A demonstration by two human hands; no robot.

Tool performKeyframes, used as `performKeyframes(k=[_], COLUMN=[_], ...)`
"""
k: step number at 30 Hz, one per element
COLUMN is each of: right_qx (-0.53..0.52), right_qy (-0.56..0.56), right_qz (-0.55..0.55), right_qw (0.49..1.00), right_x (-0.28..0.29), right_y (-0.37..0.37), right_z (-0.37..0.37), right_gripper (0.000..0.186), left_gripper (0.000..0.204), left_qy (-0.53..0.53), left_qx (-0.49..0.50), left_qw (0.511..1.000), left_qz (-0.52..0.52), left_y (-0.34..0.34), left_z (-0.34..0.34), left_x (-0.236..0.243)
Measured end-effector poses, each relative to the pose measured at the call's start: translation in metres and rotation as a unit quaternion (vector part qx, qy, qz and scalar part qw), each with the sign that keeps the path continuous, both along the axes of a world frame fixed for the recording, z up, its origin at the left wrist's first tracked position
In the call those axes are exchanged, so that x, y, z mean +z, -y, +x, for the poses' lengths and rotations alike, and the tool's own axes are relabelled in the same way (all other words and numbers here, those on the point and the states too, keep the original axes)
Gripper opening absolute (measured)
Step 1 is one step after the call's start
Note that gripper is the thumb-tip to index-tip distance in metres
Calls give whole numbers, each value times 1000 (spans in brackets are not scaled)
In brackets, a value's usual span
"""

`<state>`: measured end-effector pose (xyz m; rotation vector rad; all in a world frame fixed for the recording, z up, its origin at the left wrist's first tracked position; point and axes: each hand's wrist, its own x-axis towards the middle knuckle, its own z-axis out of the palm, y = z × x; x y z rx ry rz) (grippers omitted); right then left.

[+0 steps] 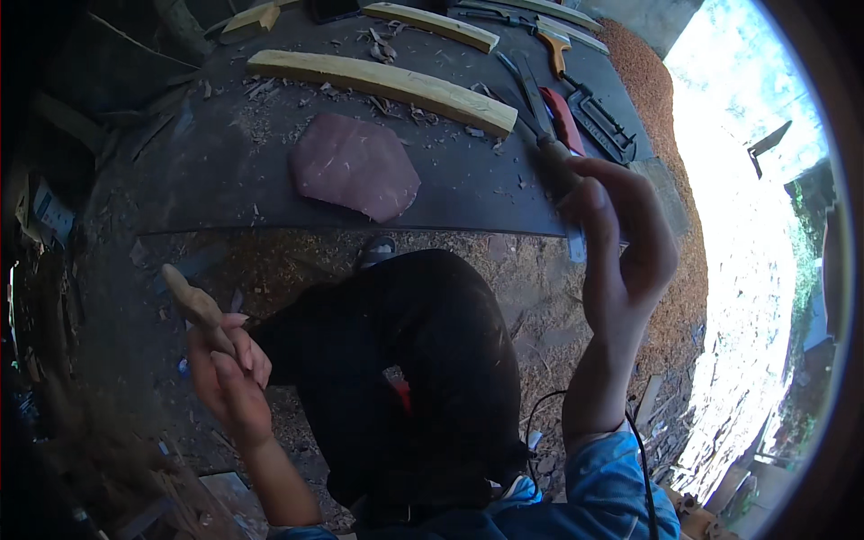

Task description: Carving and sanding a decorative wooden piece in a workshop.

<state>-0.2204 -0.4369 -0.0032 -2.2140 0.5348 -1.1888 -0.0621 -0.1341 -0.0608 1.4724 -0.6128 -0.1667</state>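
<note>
In my left hand (236,382), held off the table's near edge at the left, is a slim carved wooden piece (196,304); its rounded tip points up and away. My right hand (625,238) is raised over the table's front right corner. Its thumb and fingers close on the handle of a hand tool (560,169) with a narrow dark metal end pointing up and left; whether this is a file or a blade is unclear. A reddish-brown sheet of sandpaper (355,168), dusted with shavings, lies on the dark table (243,193) between the hands.
Behind the sandpaper lies a long pale wood bar (387,83), with another bar (432,25) farther back. A black clamp (601,121), a red-handled tool (562,121) and an orange-handled tool (553,49) crowd the right side. Reddish sawdust (643,85) is heaped beyond the table's right edge.
</note>
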Motion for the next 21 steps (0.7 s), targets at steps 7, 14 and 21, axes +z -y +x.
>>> performKeyframes(k=[7, 14, 21], right_qx=[-139, -7, 62], right_qy=[33, 63, -277], right_qz=[19, -61, -534], right_qw=[990, 996, 797], right_x=[6, 71, 156], right_y=[29, 30, 61], right_z=[-34, 9, -22], right_gripper=[30, 28, 32], left_gripper=[41, 38, 34], left_qy=[-28, -2, 23], left_qx=[7, -23, -72], left_qw=[999, 999, 997], left_qz=[21, 22, 32], left_y=[-3, -3, -14], left_z=[-3, -23, -21], left_x=[9, 29, 25])
